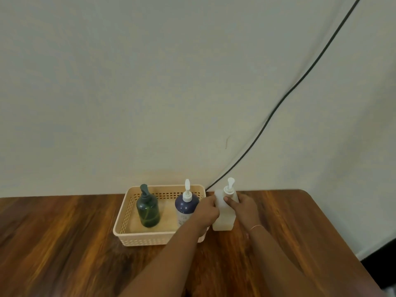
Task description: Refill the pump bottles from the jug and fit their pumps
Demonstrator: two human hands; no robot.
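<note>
A pale translucent square bottle (pixel 222 219) with a white pump stands on the wooden table just right of the basket. My left hand (pixel 206 211) grips its left side and my right hand (pixel 242 207) grips its right side near the shoulder. In the beige perforated basket (pixel 128 211) a dark green bottle (pixel 148 211) with a dark pump stands at the left. A navy bottle (pixel 185 205) with a white pump stands at the right, partly hidden by my left hand. No jug is in view.
The wooden table (pixel 64 243) runs up to a pale wall. Its right edge slants toward the front right, with a rounded far corner. A black cable (pixel 278 106) hangs along the wall down to the table behind the basket.
</note>
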